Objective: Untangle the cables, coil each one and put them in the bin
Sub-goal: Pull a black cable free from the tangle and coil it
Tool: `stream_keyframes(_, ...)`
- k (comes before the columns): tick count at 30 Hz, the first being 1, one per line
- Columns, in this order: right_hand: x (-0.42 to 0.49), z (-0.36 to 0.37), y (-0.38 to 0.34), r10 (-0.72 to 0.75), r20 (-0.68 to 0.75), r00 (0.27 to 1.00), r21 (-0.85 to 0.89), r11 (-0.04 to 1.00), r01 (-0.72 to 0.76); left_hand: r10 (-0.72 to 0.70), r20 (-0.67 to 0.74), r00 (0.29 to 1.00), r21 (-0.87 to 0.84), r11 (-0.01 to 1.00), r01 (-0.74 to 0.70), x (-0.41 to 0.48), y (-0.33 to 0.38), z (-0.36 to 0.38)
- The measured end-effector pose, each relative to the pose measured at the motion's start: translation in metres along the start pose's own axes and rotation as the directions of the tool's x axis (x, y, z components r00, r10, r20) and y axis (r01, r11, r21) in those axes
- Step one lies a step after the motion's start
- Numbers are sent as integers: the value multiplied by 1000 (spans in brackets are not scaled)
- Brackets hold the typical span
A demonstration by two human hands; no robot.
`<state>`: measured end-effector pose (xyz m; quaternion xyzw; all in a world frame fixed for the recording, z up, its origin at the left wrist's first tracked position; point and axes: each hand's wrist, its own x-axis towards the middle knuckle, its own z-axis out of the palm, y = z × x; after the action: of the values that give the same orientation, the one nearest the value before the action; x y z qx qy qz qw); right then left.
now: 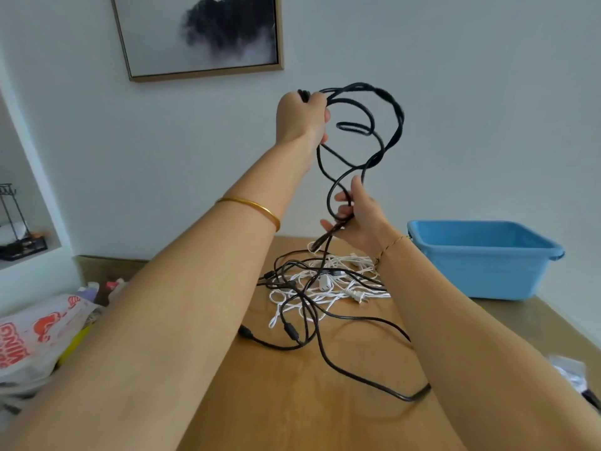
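Head view: my left hand (302, 117) is raised high against the wall, fingers curled round the gathered loops of a thick black rubber cable (388, 94); a short black end shows above the fist. My right hand (361, 216), lower and to the right, pinches the same cable between thumb and fingers where it drops toward the table. Loose loops hang in the air between both hands. Below, the cable runs into a heap of thin white cords and black leads (325, 281) lying on the light wooden table (276, 402). The blue rectangular plastic bin (481, 271) sits at the far right of the table, apart from the heap.
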<state>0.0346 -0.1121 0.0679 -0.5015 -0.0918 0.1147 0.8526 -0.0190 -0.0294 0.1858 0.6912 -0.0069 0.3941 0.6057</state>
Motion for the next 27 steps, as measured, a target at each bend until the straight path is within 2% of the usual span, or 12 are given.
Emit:
stream_keyframes(3, 1, 7, -8, -79, 15, 997, 110, 991, 77, 24, -29, 999, 12, 1000, -24, 4, 2, -2)
stream_keyframes(8, -3, 25, -24, -186, 166, 969, 341, 932, 120, 33, -77, 996, 79, 997, -27, 6, -3, -4)
stream_keyframes(15, -16, 51, -61, -340, 313, 887, 488, 859, 157, -50, -127, 991, -18, 999, 48, 5, -11, -8)
stream_keyframes(16, -17, 52, -65, -342, 309, 888, 429, 883, 191, -58, -123, 991, -32, 998, 55, 5, -12, -8)
stream_keyframes(18, -20, 50, -70, -345, 254, 904, 165, 936, 311, -92, -121, 988, -55, 995, 86, 4, -16, -8)
stream_keyframes(20, -22, 47, -69, -369, 226, 902, -79, 915, 395, -154, -130, 979, -67, 987, 147, 2, -24, -11)
stream_keyframes(24, -22, 42, -63, -444, 144, 884, -379, 801, 464, -245, -129, 961, -42, 969, 242, -1, -45, -16)
stream_keyframes(27, -19, 40, -59, -595, 71, 800, -547, 648, 530, -239, -120, 964, -42, 971, 236, -2, -51, -15)
